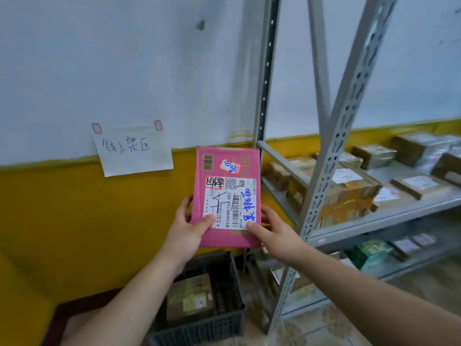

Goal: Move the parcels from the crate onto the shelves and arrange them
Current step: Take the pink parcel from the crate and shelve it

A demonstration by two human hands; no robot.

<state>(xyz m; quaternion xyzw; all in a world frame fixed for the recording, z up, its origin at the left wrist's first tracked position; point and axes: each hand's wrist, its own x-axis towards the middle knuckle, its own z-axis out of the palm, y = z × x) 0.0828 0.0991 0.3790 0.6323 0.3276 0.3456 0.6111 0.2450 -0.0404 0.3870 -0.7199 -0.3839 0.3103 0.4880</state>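
Held upright in the air, gripped from both sides: a pink parcel (227, 197). At its lower left edge, the left hand (185, 228), thumb across the front onto the white label (230, 208), fingers curled behind. At the lower right corner, the right hand (274, 233), thumb pressed on the label's edge, fingers round the side. Label turned toward the camera, with barcodes, a QR code and blue handwriting; a small sticker (230, 166) higher up. Directly below, on the floor: a dark crate (199, 330) with a brown parcel (192, 298) lying flat inside. Just right of the pink parcel, grey metal shelves (374, 218); many brown parcels (349, 193) packed close on the upper level, a green box (371, 250) and a few flatter packets on the level beneath. Behind, a wall (74, 208) white above and yellow below, with a handwritten note (132, 151) taped at its top corners, left of the pink parcel.
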